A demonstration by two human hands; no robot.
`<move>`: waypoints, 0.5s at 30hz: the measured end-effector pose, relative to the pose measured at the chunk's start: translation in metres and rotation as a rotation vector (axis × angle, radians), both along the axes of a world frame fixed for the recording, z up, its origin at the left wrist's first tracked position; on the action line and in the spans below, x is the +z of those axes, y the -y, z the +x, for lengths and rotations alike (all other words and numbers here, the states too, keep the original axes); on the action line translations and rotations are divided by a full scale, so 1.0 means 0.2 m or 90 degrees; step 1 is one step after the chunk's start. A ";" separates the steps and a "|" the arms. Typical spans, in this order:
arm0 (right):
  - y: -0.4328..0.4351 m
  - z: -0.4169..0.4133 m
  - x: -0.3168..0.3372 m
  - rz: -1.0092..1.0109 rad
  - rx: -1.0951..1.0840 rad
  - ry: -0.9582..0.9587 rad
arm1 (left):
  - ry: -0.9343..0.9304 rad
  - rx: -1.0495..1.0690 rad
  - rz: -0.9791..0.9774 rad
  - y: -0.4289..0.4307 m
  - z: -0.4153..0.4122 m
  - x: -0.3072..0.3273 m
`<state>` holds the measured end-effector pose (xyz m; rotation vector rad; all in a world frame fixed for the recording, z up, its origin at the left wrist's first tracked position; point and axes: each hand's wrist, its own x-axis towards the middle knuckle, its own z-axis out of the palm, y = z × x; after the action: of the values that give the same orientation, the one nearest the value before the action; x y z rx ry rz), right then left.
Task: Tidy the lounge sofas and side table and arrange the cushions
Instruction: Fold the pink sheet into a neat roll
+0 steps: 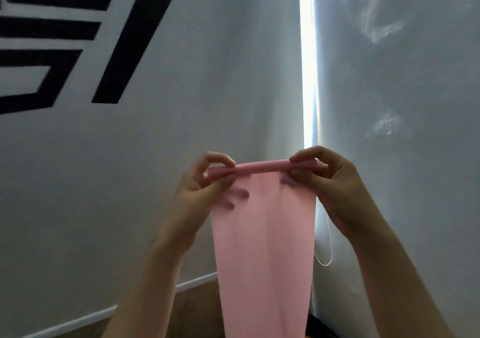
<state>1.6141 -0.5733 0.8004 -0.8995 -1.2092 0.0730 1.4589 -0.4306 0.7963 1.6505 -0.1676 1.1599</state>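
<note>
A pink stretchy band (pixel 262 247) hangs down in front of me, its top edge rolled into a thin tube. My left hand (pixel 205 189) pinches the left end of that roll between thumb and fingers. My right hand (pixel 327 182) pinches the right end the same way. Some fingertips show faintly through the thin pink material. The band's lower end runs out of the frame at the bottom. No sofa, cushion or side table is in view.
A white wall (pixel 181 104) with a large black graphic (pixel 52 39) fills the left. A grey roller blind (pixel 402 104) covers the right, with bright light in the gap and a bead cord (pixel 327 254) hanging. White skirting (pixel 192 283) and wooden floor (pixel 197 311) lie below.
</note>
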 end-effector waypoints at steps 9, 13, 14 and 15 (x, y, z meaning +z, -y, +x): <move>0.00 -0.03 -0.16 -0.128 -0.011 -0.064 | -0.065 0.000 -0.071 -0.05 -0.03 -0.18; -0.01 -0.03 -0.23 -0.150 -0.098 -0.049 | -0.079 0.031 -0.099 -0.05 0.01 -0.25; -0.01 -0.03 -0.24 -0.149 -0.098 -0.054 | -0.079 0.041 -0.098 -0.05 0.02 -0.27; -0.01 -0.03 -0.26 -0.156 -0.096 -0.062 | -0.085 0.042 -0.098 -0.05 0.03 -0.28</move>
<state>1.6088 -0.5719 0.7493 -1.1847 -1.0523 0.1444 1.4645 -0.4199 0.7411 1.6002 0.0605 1.0805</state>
